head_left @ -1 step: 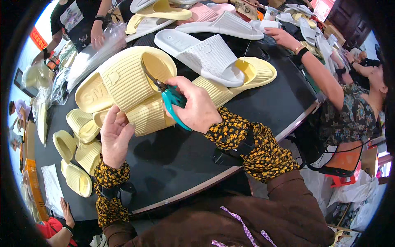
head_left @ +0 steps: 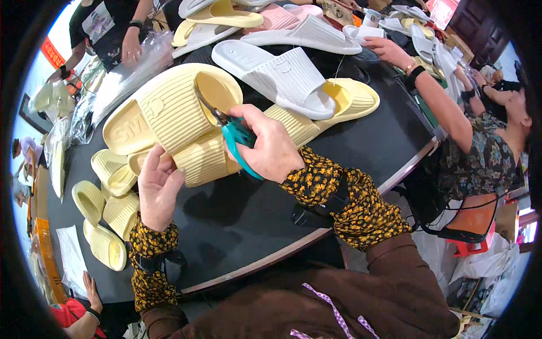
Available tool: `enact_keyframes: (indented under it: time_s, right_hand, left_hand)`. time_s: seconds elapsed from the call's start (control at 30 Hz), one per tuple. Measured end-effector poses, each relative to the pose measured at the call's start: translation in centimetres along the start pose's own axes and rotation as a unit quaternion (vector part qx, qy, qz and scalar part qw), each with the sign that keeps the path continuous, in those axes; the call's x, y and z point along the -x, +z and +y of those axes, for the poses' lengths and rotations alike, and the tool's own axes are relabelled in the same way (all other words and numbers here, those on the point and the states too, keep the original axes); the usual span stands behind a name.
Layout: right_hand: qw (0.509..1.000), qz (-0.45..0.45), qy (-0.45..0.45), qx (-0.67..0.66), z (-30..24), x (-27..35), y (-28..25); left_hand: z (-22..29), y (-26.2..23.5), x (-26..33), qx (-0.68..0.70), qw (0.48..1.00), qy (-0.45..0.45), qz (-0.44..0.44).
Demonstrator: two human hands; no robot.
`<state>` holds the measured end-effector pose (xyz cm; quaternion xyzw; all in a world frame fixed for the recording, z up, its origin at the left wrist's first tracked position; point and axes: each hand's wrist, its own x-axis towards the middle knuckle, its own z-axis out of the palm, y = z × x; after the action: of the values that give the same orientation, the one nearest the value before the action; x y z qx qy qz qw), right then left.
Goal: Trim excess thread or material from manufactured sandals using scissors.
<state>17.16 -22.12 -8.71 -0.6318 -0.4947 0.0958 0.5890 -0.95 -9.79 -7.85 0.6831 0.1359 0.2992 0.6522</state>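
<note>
My right hand [head_left: 270, 144] is closed round the teal handles of a pair of scissors [head_left: 240, 144]. Their dark blades reach into the opening of a large pale yellow slipper [head_left: 175, 116], by the edge of its ribbed strap. A second yellow slipper [head_left: 200, 158] lies against it on the near side. My left hand [head_left: 160, 189] is closed at that nearer slipper's strap, thumb and fingers curled on its left edge. Part of the nearer slipper is hidden behind my hands. Right of the scissors, another yellow slipper [head_left: 353, 101] lies partly under a light grey slipper [head_left: 276, 76].
Several small yellow slippers [head_left: 107, 243] lie on the black table [head_left: 237, 237] by my left forearm. More slippers [head_left: 305, 37] are piled at the back. Clear plastic bags [head_left: 132, 79] and a paper sheet [head_left: 71, 257] lie leftward. Co-workers' hands [head_left: 389, 53] rest around the table.
My hands, the scissors and the slippers stay in place. Only the co-worker at the far left has shifted an arm slightly.
</note>
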Motion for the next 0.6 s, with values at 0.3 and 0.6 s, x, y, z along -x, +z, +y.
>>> enact_keyframes:
  time_s: [0.3, 0.6]
  right_hand:
    - [1.0, 0.0, -0.02, 0.021, 0.1, 0.1, -0.3]
    - [0.997, 0.011, -0.071, 0.012, 0.8, -0.1, 0.3]
  left_hand:
    - [0.0, 0.1, 0.1, -0.007, 1.0, -0.004, -0.001]
    - [0.4, -0.2, 0.1, 0.0, 1.0, -0.007, 0.003]
